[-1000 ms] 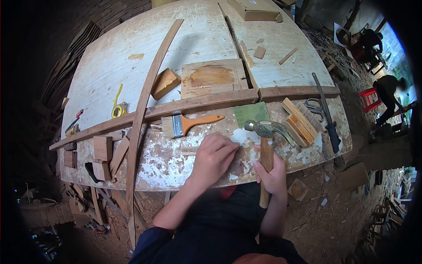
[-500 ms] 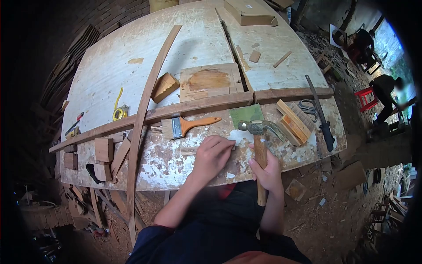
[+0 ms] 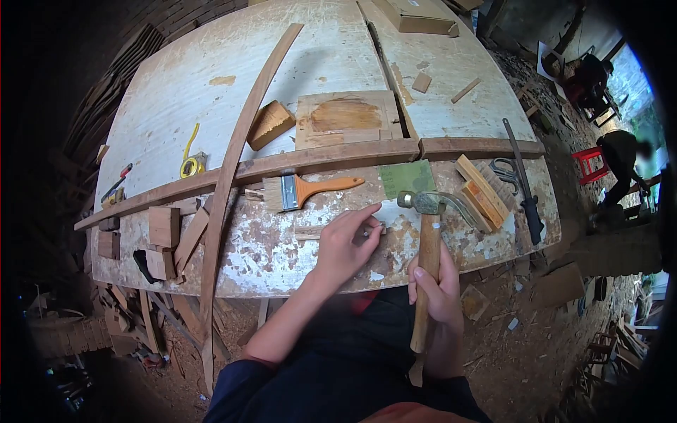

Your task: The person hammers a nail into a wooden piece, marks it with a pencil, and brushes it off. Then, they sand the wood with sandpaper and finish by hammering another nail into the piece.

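Note:
My right hand (image 3: 438,289) is wrapped round the wooden handle of a claw hammer (image 3: 429,247). The hammer stands nearly upright at the table's front edge, its metal head (image 3: 428,204) at the top and the striking face to the left. My left hand (image 3: 347,243) is over the table, index finger stretched out and thumb apart from it. Under that hand lies a thin wood strip (image 3: 308,231), partly hidden by the fingers. A small pale spot shows between the fingers, too small to name. Just behind are a paintbrush (image 3: 321,186) with an orange handle and a green sheet (image 3: 404,180).
A long wood strip (image 3: 226,166) crosses a wooden bar (image 3: 331,154) and overhangs the front edge. Wood blocks (image 3: 164,227) and a tape measure (image 3: 192,166) lie left. At right are stacked wood pieces (image 3: 483,194), scissors (image 3: 505,173) and a handsaw (image 3: 522,183). Another person (image 3: 620,166) bends over beyond.
My left hand's fingers have spread from a pinch, with the index finger extended. My right hand and the hammer have shifted slightly right and toward me; the camera view has moved a little.

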The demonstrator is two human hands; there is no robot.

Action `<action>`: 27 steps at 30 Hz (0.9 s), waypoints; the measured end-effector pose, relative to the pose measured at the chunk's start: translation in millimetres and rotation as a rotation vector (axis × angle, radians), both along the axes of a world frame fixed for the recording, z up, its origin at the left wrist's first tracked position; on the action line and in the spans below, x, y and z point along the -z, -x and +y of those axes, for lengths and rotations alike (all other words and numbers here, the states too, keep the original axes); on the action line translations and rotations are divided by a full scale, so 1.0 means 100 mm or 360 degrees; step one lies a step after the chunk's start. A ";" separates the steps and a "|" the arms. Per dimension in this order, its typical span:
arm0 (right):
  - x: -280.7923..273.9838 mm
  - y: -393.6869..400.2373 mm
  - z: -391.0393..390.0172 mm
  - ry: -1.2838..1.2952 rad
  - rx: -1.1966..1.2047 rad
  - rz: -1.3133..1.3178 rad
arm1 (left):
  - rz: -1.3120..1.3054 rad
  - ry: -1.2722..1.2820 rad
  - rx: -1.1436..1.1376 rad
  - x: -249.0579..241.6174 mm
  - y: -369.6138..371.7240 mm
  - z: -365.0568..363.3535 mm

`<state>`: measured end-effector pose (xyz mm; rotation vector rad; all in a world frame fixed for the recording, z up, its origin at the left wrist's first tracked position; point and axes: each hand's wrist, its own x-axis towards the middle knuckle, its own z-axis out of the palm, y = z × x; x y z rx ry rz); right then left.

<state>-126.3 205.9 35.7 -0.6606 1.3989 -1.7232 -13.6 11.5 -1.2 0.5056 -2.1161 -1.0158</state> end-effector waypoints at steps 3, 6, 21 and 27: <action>-0.18 -0.07 0.09 -0.0069 -0.0082 0.0000 | 0.0030 -0.0016 -0.0012 -0.01 0.01 0.01; -0.36 -0.13 0.14 -0.0186 -0.0125 -0.0151 | 0.0038 -0.0038 -0.0008 -0.01 0.01 0.00; -0.84 -0.41 0.14 -0.0402 0.0017 -0.0182 | 0.0035 -0.0163 0.0012 0.03 -0.01 -0.01; -0.61 -0.43 0.25 -0.0181 0.0071 -0.0067 | -0.0016 -0.0186 0.0016 -0.01 -0.01 -0.01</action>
